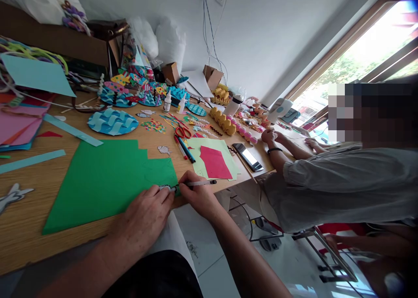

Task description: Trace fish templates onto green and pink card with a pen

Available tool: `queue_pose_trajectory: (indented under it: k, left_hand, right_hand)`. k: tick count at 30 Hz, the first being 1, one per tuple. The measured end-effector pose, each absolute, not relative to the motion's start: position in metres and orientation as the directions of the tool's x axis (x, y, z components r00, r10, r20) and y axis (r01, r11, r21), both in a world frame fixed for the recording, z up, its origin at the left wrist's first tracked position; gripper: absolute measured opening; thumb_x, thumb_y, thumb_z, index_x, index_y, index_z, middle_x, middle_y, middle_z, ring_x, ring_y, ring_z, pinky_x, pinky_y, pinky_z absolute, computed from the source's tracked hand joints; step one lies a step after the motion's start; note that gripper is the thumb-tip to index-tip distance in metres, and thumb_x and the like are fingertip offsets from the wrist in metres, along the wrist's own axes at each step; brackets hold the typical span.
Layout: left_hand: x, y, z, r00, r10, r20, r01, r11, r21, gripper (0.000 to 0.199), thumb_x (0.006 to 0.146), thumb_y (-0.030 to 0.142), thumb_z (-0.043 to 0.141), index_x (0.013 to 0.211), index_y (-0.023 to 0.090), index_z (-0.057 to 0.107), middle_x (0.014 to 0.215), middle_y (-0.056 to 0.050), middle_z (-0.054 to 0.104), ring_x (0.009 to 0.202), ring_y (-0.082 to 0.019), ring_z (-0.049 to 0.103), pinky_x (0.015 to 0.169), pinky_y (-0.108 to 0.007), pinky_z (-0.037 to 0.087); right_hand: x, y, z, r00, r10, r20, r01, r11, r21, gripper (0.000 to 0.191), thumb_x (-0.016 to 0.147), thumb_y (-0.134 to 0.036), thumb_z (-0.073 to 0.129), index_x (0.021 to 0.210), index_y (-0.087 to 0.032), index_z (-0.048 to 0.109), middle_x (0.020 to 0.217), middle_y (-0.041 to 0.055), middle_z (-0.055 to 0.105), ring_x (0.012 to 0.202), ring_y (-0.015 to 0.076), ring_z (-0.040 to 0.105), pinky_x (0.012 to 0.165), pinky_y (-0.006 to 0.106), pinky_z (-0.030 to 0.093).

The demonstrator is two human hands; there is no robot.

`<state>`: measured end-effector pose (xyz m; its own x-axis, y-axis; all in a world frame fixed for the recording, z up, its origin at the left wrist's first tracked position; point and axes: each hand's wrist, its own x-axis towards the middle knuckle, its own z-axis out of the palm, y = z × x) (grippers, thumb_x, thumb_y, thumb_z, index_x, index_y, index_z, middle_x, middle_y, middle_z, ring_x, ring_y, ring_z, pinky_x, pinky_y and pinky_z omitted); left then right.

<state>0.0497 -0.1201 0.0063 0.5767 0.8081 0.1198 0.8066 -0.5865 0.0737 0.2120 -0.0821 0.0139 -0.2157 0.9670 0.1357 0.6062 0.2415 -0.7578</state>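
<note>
Left hand [148, 208], flattish, on white paper cut-out [165, 187], notched green paper sheet [98, 180] | Right hand [197, 195] pinching slim white-barrelled pen [201, 183] | Risk: cut-out slip, if pressure eases

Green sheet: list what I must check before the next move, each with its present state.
1. Pen gripped in the right hand: ok.
2. Left hand on the green sheet, beside the right: ok.
3. Pen tip touching the surface: cannot tell, too small and partly hidden.
4. Green sheet uncut: not ok, its far right corner is notched in steps.
5. Red-handled scissors off the green sheet: ok.
6. Phone off the green sheet: ok.
</note>
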Motion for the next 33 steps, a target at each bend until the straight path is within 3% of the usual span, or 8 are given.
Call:
queue_pose_trajectory:
  k: [15,33]
  left_hand:
    - [0.051,-0.120,0.013,0.564,0.825,0.037,0.819,-0.565,0.098,0.036,0.089,0.008,0.047,0.123,0.012,0.057,0.116,-0.012,0.063,0.102,-0.027,0.057,0.084,-0.042,0.051]
    - [0.050,-0.119,0.012,0.577,0.815,0.053,0.805,-0.579,0.130,0.028,0.089,0.008,0.051,0.116,0.010,0.061,0.115,-0.013,0.064,0.100,-0.030,0.059,0.085,-0.048,0.053]
  right_hand:
    - [0.214,-0.092,0.018,-0.223,0.966,0.134,0.663,0.251,-0.705,0.011,0.073,-0.012,0.048,0.068,-0.021,0.049,0.065,-0.0012,0.057,0.061,0.0137,0.050,0.057,0.023,0.035]
    - [0.211,-0.099,0.022,-0.261,0.958,0.119,0.639,0.263,-0.723,0.012,0.073,-0.010,0.049,0.068,-0.020,0.049,0.064,-0.0023,0.055,0.061,0.0128,0.049,0.057,0.022,0.035]
